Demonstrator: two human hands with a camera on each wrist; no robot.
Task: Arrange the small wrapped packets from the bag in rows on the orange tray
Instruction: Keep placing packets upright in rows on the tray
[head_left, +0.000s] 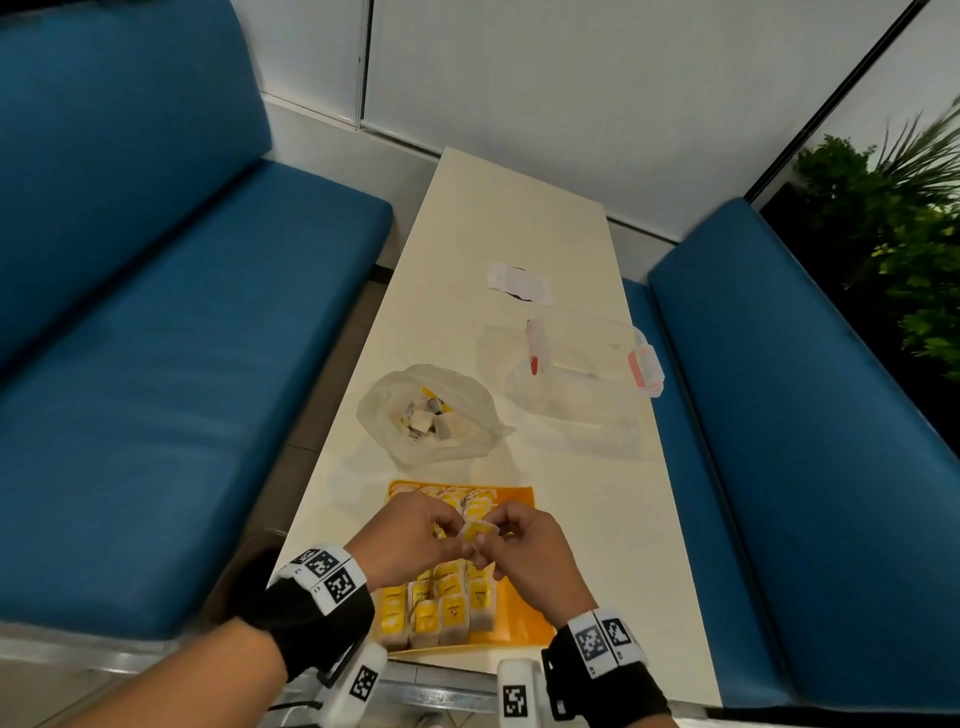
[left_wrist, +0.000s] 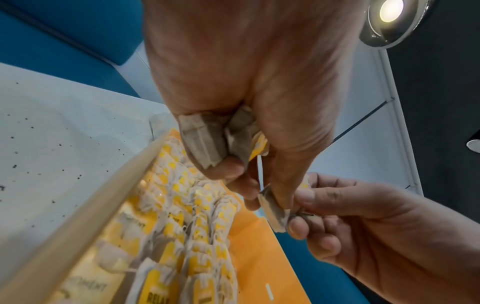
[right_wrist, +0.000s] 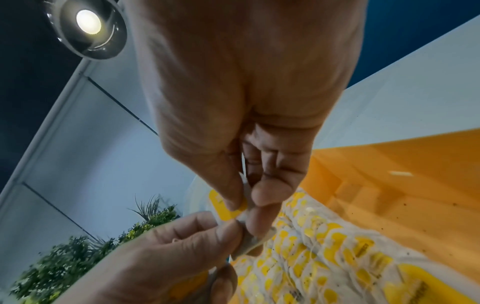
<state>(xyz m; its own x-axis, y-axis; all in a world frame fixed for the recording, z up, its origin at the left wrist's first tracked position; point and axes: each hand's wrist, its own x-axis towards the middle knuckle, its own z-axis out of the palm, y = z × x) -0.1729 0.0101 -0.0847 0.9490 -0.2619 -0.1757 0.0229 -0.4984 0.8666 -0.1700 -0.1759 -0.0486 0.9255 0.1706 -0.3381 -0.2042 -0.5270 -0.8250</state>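
The orange tray (head_left: 519, 501) lies at the near end of the table and holds rows of small white packets with yellow tags (head_left: 439, 610). Both hands hover above its middle. My left hand (head_left: 460, 538) and right hand (head_left: 493, 543) pinch one yellow-tagged packet (head_left: 480, 531) between them. In the left wrist view, the left hand (left_wrist: 259, 195) also grips spare packets (left_wrist: 205, 139) in its palm while its fingertips hold the shared packet (left_wrist: 275, 211). In the right wrist view, the right hand (right_wrist: 246, 202) pinches that packet's yellow tag (right_wrist: 226, 209). The clear bag (head_left: 431, 415), open just beyond the tray, holds more packets.
A clear plastic box with red latches (head_left: 587, 358) sits right of the bag, with a white slip (head_left: 519, 283) farther back. Blue benches (head_left: 156, 364) flank the narrow table (head_left: 597, 519). A green plant (head_left: 909, 218) stands at the far right.
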